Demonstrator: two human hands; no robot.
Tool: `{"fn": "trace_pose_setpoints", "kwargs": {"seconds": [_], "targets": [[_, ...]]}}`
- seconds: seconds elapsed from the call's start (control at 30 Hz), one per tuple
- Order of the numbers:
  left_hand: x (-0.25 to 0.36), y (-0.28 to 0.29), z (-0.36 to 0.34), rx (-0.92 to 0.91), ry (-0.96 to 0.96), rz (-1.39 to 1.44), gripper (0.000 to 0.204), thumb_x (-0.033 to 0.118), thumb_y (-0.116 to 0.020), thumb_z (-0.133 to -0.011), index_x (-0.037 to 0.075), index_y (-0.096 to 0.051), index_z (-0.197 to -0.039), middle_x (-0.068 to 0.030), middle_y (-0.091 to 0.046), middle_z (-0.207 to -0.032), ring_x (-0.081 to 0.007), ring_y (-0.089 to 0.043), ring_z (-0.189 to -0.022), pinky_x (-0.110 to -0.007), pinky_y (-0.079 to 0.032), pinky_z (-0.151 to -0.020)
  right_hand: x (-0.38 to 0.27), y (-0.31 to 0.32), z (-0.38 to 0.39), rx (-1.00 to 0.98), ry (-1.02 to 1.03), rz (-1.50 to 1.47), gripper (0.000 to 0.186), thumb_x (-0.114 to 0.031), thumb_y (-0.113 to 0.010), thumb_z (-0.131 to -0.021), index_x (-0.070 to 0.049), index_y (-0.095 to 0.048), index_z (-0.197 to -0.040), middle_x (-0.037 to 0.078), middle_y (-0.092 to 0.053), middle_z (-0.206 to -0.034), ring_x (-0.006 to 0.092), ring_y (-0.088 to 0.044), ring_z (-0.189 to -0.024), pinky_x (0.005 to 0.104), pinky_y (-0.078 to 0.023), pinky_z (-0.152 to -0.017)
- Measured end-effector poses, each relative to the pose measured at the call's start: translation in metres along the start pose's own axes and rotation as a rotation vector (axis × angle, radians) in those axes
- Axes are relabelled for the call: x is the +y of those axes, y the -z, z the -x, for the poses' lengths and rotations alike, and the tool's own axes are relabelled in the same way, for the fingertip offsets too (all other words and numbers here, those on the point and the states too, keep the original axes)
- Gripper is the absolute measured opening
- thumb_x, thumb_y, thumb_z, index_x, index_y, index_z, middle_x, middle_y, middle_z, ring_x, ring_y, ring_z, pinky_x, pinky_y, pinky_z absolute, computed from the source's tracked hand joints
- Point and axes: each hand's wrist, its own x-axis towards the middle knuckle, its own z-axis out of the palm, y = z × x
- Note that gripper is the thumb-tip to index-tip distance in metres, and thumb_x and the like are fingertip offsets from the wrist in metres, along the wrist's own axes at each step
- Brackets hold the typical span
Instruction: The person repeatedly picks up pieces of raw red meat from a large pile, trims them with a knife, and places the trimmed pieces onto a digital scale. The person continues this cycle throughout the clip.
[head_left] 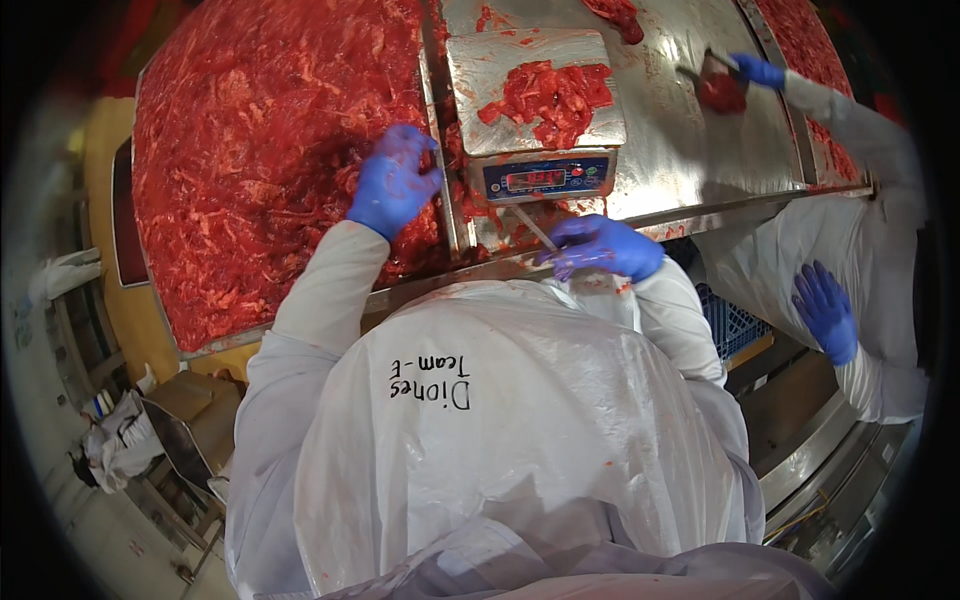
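My blue-gloved left hand (pixel 392 180) is at the right edge of a big bed of red raw meat (pixel 250 130), fingers curled down; what they hold, if anything, is hidden. A steel scale (pixel 540 50) with a lit display carries a loose pile of meat pieces (pixel 545 100). Below the scale, my right hand (pixel 605 245) is closed on a thin, pale tool (pixel 530 222), perhaps a knife, at the table's near edge. Meat scraps lie around the scale's base.
At right, a co-worker's hand (pixel 760 70) holds a dark tool by a meat piece (pixel 722 90) on the steel table (pixel 700 150); their other hand (pixel 825 310) hangs lower. Below are a blue crate (pixel 730 325) and steel rails. A box-like bin (pixel 185 420) stands lower left.
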Motion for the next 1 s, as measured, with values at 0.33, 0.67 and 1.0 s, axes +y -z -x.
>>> {"fn": "trace_pose_setpoints", "kwargs": {"seconds": [0.33, 0.67, 1.0], "targets": [[-0.007, 0.031, 0.033, 0.019, 0.219, 0.074, 0.028, 0.011, -0.076, -0.085, 0.007, -0.072, -0.112, -0.0176, -0.069, -0.116, -0.0357, -0.067, -0.110, -0.045, -0.057, -0.096, -0.006, -0.044, -0.071, 0.104, 0.179, -0.403, 0.023, -0.014, -0.069, -0.101, -0.003, -0.068, -0.122, 0.008, -0.075, -0.099, 0.0143, -0.071, -0.086, 0.0283, -0.058, -0.077], [-0.022, -0.046, 0.086, -0.235, -0.052, -0.130, 0.012, 0.016, -0.068, -0.085, 0.008, -0.065, -0.094, -0.0166, -0.065, -0.092, -0.0400, -0.067, -0.087, -0.048, -0.057, -0.076, 0.012, -0.031, -0.030, 0.158, 0.057, 0.307, 0.026, -0.023, -0.075, -0.097, -0.002, -0.073, -0.111, 0.005, -0.074, -0.097, 0.0140, -0.071, -0.090, 0.0312, -0.057, -0.082], [-0.001, 0.042, 0.024, -0.345, 0.225, 0.232, 0.016, 0.013, -0.069, -0.084, 0.003, -0.068, -0.097, -0.0224, -0.071, -0.091, -0.0408, -0.069, -0.088, -0.046, -0.055, -0.081, -0.009, -0.036, -0.042, 0.101, 0.029, 0.197, 0.022, -0.015, -0.070, -0.098, 0.001, -0.074, -0.113, 0.007, -0.074, -0.091, 0.0156, -0.069, -0.079, 0.0309, -0.057, -0.072]]}}
